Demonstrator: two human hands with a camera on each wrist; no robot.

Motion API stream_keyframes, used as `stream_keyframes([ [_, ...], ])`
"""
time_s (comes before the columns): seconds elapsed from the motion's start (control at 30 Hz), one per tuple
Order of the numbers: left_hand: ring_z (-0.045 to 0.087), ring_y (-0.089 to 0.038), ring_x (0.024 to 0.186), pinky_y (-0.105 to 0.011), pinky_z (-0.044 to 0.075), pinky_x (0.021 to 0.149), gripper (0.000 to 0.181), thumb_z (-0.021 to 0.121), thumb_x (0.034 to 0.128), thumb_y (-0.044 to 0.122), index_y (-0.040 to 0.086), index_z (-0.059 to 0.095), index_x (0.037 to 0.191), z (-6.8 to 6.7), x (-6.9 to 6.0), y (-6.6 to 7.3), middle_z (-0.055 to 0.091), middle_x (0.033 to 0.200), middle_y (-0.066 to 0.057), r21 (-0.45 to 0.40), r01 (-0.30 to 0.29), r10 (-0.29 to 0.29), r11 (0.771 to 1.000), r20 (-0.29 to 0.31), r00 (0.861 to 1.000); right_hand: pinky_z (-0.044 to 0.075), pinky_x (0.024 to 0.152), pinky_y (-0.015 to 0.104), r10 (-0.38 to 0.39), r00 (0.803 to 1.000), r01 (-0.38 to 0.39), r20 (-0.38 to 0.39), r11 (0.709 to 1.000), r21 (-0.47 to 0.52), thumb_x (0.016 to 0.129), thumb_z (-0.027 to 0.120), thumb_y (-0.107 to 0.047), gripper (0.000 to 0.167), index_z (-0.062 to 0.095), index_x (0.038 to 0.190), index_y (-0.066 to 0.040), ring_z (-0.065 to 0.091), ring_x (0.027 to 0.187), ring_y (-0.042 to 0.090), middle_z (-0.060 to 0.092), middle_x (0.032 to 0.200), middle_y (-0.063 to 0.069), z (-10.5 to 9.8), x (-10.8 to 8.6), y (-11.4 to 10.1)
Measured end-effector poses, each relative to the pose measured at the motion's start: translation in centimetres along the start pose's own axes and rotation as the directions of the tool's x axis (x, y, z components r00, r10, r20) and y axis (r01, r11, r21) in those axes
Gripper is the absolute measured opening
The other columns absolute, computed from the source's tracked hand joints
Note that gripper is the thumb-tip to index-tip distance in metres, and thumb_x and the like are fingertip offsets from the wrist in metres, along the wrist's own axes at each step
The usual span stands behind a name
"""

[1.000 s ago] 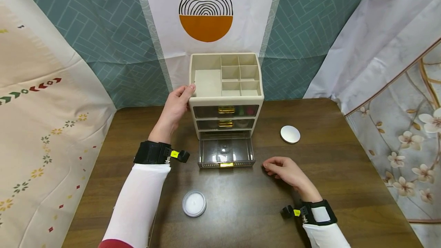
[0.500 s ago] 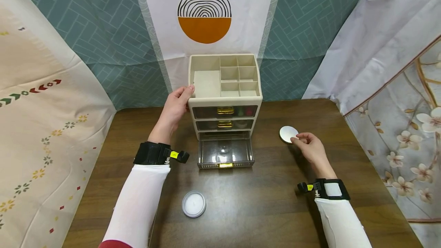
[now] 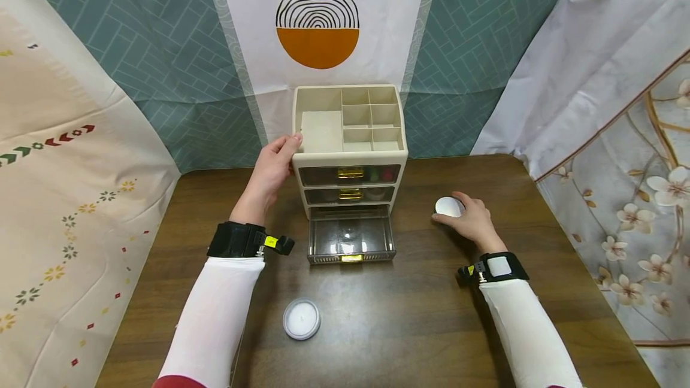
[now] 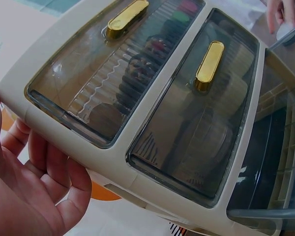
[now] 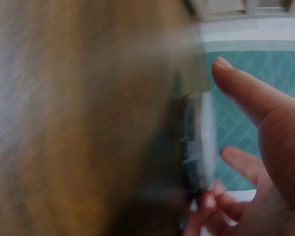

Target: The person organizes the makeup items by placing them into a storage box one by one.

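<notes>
A cream desktop organizer with dark see-through drawers stands at the table's back. My left hand grips its left side near the top front corner, thumb over the rim. The lowest drawer is pulled out, its bottom bare. Right of the organizer lies a small round disc with a white top. Around it my right hand spreads, thumb on the near side and fingers on the far side. In the right wrist view the thumb is apart from the disc, while fingertips reach its edge.
A small round container with a white middle sits on the brown table near the front. Several items show dimly through the top drawer. Patterned curtains enclose the table at the back and sides.
My right hand has moved right and away from beside the open drawer to the white disc, and its thumb and fingers have spread around it. The left hand keeps its grip on the organizer.
</notes>
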State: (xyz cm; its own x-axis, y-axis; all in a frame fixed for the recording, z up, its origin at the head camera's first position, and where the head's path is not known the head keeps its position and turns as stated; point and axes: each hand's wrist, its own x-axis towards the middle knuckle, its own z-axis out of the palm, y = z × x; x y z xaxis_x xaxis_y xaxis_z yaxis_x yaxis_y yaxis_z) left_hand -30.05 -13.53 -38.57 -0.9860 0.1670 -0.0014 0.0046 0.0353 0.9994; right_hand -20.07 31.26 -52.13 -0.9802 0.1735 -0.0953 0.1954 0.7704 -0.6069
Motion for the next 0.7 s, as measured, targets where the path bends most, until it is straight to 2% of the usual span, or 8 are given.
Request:
stream_keyframes([
  [0.07,0.06,-0.017,0.089,-0.033,0.051,0.081,0.037,0.062,0.107,0.05,0.014,0.065,0.103,-0.06,-0.01,-0.01,0.061,0.095,-0.002,0.003,-0.001,0.001,1.0,-0.002,1.0,0.043,0.099,0.072,-0.017,1.0,0.017,-0.004,0.997,-0.072,0.088,0.085,-0.054,0.095,0.046,0.157,-0.002,0.04,0.131,0.06,0.04,0.151,0.039,0.26,0.05,0.08],
  [0.13,0.06,-0.017,0.088,-0.034,0.05,0.081,0.037,0.062,0.1069,0.05,0.014,0.065,0.101,-0.11,0.01,0.0,0.06,0.093,-0.002,0.007,-0.004,0.004,1.0,-0.002,1.0,0.045,0.095,0.072,-0.024,1.0,0.023,-0.004,0.994,-0.103,0.088,0.085,-0.052,0.091,0.048,0.156,-0.004,0.042,0.128,0.06,0.04,0.149,0.039,0.42,-0.02,0.18],
  [0.3,0.06,-0.017,0.087,-0.033,0.05,0.08,0.038,0.062,0.1069,0.051,0.013,0.065,0.1,-0.04,0.07,-0.01,0.06,0.093,-0.002,0.01,-0.006,0.006,1.0,0.002,1.0,0.046,0.091,0.07,-0.016,1.0,0.015,-0.003,0.996,-0.083,0.087,0.086,-0.045,0.085,0.049,0.15,-0.002,0.042,0.124,0.058,0.042,0.144,0.039,0.35,-0.35,0.43],
  [0.53,0.059,-0.018,0.091,-0.032,0.05,0.081,0.042,0.062,0.1069,0.052,0.01,0.066,0.11,0.01,0.19,0.11,0.061,0.098,-0.004,0.028,-0.004,0.004,1.0,0.004,1.0,0.047,0.091,0.067,0.025,1.0,-0.025,0.002,0.995,-0.095,0.085,0.086,-0.048,0.091,0.046,0.149,0.002,0.043,0.122,0.055,0.045,0.138,0.038,0.29,-0.36,0.64],
  [0.7,0.059,-0.017,0.088,-0.032,0.05,0.079,0.039,0.062,0.107,0.051,0.012,0.066,0.104,-0.05,0.09,-0.04,0.061,0.094,-0.002,0.021,-0.011,0.011,1.0,-0.001,1.0,0.047,0.09,0.065,0.035,0.999,-0.033,0.018,0.994,-0.1,0.084,0.085,-0.05,0.091,0.046,0.149,0.001,0.045,0.12,0.054,0.045,0.137,0.038,-0.01,-0.23,0.61],
])
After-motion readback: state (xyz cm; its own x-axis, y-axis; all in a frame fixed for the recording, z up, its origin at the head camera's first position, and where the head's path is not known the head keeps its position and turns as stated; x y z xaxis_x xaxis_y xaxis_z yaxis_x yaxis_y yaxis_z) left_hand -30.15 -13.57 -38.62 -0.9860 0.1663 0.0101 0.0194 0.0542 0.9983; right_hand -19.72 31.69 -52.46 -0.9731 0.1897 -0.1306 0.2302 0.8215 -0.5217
